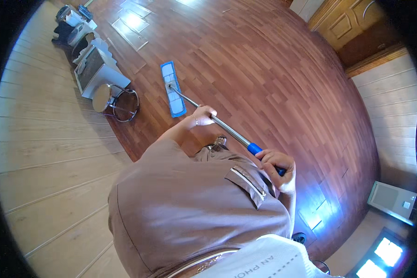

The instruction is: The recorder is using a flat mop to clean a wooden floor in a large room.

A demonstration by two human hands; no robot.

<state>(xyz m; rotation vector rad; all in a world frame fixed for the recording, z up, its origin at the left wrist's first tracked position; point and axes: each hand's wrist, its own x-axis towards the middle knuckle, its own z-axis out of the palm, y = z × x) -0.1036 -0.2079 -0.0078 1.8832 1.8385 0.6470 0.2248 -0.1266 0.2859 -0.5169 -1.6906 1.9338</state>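
1. Two hands on one tool: the right hand sits nearest the body, fingers wrapped tight around the blue grip at the top of the mop handle, close against the brown shirt. Holding at the top end probably gives it steering control.
2. Left hand is further down the metal shaft, closed around it, arm stretched forward. The spaced grip looks suited to pushing and guiding the long pole.
3. Handle runs diagonally away from the body, down to the flat mop head, a blue-edged pad with a pale centre. It lies flat on the wooden floor, well ahead of the feet.
4. One shoe tip shows just below the shaft, between the hands.
5. Left of the mop head, near but apart: a round metal stool with a ring footrest, standing against a grey cabinet beside the pale plank wall.
6. Beyond the cabinet, clutter of bags and small objects along the wall; too small to identify.
7. Far side: a wooden panelled door at upper right, and a white box-like unit low on the right wall.
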